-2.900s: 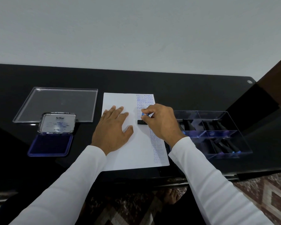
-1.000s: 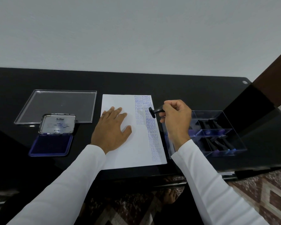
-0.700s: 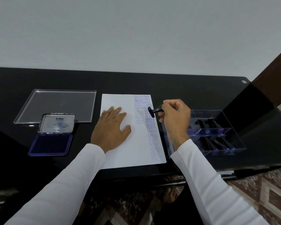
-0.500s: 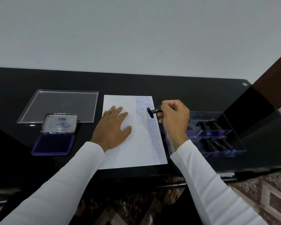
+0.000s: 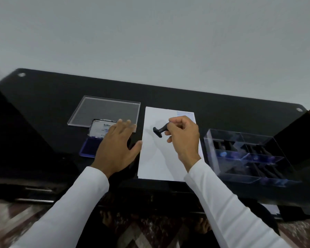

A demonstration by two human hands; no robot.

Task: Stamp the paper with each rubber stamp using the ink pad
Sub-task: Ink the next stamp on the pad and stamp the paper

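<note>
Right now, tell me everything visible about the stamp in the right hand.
The rubber stamp is small, black and looks plastic: a slim handle ending in a flat rectangular base. The right hand pinches the handle's end, holding it tilted in the air over the white paper, base pointing left and down. Its printing face is not visible.

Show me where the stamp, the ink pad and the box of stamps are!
stamp (image 5: 157, 131), head view, on its black base near the handle.
ink pad (image 5: 89, 147), head view, on the blue inked tray.
box (image 5: 210, 149), head view, on its clear left wall.
</note>
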